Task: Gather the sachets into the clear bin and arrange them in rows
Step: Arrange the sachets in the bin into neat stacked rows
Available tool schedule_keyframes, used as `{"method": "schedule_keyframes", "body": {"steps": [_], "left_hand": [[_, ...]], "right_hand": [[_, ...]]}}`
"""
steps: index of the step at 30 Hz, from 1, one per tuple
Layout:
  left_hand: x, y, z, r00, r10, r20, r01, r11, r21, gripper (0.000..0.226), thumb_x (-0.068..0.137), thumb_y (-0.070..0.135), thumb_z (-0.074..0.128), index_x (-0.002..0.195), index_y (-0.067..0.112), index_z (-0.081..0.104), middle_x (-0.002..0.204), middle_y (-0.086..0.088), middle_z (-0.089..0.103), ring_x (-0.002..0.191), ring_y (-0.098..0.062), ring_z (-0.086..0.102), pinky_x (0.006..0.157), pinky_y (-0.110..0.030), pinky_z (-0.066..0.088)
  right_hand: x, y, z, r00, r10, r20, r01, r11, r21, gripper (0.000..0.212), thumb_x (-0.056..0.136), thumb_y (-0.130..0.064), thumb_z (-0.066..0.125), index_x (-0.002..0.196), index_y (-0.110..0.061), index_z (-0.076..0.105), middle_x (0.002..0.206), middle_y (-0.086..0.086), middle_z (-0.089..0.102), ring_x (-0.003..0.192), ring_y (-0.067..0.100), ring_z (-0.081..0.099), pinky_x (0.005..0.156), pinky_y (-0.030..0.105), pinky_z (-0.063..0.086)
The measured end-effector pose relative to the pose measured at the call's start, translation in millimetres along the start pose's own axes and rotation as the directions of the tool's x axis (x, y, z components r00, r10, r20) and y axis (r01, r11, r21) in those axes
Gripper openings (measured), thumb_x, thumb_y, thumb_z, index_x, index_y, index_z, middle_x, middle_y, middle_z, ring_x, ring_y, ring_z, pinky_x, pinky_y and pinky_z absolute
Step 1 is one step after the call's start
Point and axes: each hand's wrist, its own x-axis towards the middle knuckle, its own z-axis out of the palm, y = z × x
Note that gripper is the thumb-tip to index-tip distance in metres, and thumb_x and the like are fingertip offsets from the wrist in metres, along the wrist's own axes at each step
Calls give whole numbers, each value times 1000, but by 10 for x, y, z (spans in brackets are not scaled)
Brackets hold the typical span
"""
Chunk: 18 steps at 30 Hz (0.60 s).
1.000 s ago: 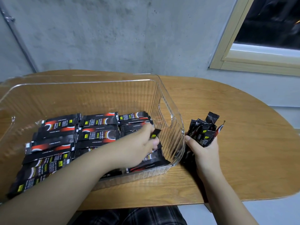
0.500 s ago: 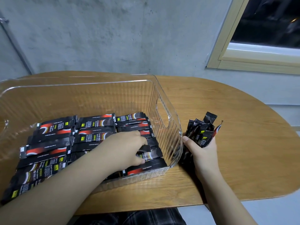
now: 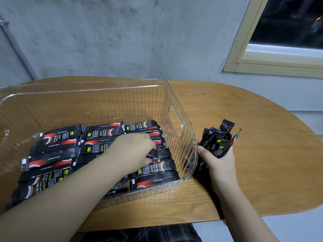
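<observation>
The clear bin sits on the wooden table, filling the left and middle of my view. Its floor is covered with black sachets laid flat in three columns, each column a stack of rows running from the far side towards me; the leftmost column reaches the bin's near-left corner.

My left hand reaches over the near wall into the bin, above the middle and right columns. Its fingers are curled, pinching the end of one sachet that lies among the right column, beside the bin's right wall with the handle cut-out.

Just outside that right wall, my right hand rests on the table, palm up, thumb near the bin. Its fingers are curled round a bundle of sachets that stand up fanned out above my grip, their tops pointing away from me. More dark sachets show below my palm, blurred through the bin's corner.
</observation>
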Motion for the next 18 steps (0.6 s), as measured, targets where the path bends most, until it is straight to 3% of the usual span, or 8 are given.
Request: {"method": "schedule_keyframes", "body": {"steps": [4, 8, 13, 18], "left_hand": [[0, -20, 4, 1000, -23, -20, 23, 999, 41, 32, 91, 30, 51, 122, 27, 58, 111, 7, 54, 104, -17, 55, 76, -32, 51], [2, -35, 37, 998, -50, -47, 52, 998, 41, 31, 91, 30, 50, 120, 25, 56, 112, 6, 56, 104, -18, 56, 78, -35, 52], [49, -33, 12, 999, -2, -38, 4, 997, 74, 31, 93, 40, 52, 121, 25, 53, 109, 7, 51, 103, -17, 55, 71, -31, 43], [153, -30, -35, 998, 66, -7, -65, 995, 82, 33, 93, 39, 52, 123, 24, 52, 109, 5, 53, 104, -19, 55, 76, -35, 49]], "right_hand": [[0, 15, -2, 1000, 0, -1, 0, 1000, 8, 44, 77, 12, 68, 108, -14, 48, 79, -7, 64, 63, -4, 64, 58, 9, 48], [5, 16, -3, 1000, 1, -1, -1, 1000, 6, 45, 77, 11, 68, 102, -20, 49, 75, -9, 66, 63, -3, 65, 58, 9, 47], [4, 16, -7, 1000, 1, 13, -1, 1000, -2, 43, 78, 13, 64, 98, -21, 48, 68, -13, 68, 61, -3, 64, 57, 9, 47], [-1, 9, -7, 1000, -5, 13, 5, 1000, -6, 43, 78, 13, 64, 101, -19, 48, 71, -9, 66, 61, -5, 64, 56, 7, 46]]}}
